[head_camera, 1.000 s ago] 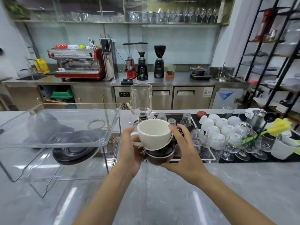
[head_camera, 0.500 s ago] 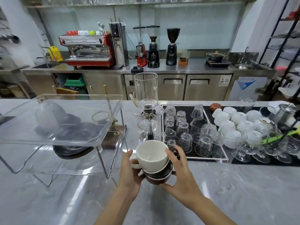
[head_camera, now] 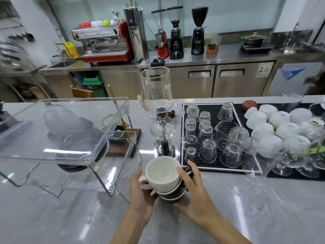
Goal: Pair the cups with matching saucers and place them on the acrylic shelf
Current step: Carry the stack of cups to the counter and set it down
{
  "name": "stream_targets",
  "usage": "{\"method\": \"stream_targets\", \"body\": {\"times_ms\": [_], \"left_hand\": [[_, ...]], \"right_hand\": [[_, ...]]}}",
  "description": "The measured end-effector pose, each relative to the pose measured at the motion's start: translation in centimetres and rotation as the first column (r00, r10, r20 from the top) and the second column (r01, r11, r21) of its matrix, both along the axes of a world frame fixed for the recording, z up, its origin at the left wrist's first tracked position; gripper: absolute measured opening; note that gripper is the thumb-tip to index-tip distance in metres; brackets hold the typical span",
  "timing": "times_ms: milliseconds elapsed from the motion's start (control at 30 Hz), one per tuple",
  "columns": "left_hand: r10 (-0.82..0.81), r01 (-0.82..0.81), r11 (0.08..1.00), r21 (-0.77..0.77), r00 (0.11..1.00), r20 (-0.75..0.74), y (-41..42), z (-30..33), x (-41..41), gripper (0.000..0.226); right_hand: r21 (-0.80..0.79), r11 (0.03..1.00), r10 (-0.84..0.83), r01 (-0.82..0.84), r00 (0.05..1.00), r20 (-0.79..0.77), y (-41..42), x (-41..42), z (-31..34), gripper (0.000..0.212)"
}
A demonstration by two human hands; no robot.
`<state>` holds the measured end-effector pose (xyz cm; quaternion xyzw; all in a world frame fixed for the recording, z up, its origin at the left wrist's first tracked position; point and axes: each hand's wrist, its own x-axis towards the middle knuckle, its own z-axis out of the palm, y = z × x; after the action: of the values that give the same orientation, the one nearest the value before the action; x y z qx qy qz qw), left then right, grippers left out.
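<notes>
A white cup [head_camera: 162, 172] sits on top of a stack of dark cups and saucers [head_camera: 173, 191], low over the grey counter. My left hand [head_camera: 142, 192] grips the stack from the left, by the white cup's handle. My right hand [head_camera: 193, 189] wraps around the stack's right side. The two-tier acrylic shelf [head_camera: 70, 143] stands to the left. A dark saucer [head_camera: 73, 167] lies on its lower level. Through the upper tray, blurred shapes show that I cannot make out.
A glass siphon coffee maker [head_camera: 161, 118] stands just behind the stack. Right of it, a black mat [head_camera: 228, 169] holds several upturned glasses, then white cups [head_camera: 269, 143] and stemmed glasses [head_camera: 284, 164]. A wooden base [head_camera: 123, 148] sits behind the shelf.
Both hands have brought the cup stack down and toward me, from chest height to just above the counter. The view has tilted downward.
</notes>
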<state>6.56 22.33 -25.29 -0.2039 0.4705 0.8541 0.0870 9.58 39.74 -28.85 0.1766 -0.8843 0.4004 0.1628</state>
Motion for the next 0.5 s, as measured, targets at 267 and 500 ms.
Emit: {"method": "stream_targets", "body": {"times_ms": [267,500], "left_hand": [[0.037,-0.038,0.999,-0.004,0.999,-0.033,0.0,-1.4,-0.3,0.044],[0.107,-0.107,0.994,0.01,0.994,0.001,0.1,-1.6,-0.2,0.075]], "right_hand": [[-0.006,1.0,0.015,-0.015,1.0,0.005,0.3,-0.7,-1.3,0.112],[-0.01,1.0,-0.01,0.01,0.999,-0.045,0.1,-0.6,-1.5,0.114]]}}
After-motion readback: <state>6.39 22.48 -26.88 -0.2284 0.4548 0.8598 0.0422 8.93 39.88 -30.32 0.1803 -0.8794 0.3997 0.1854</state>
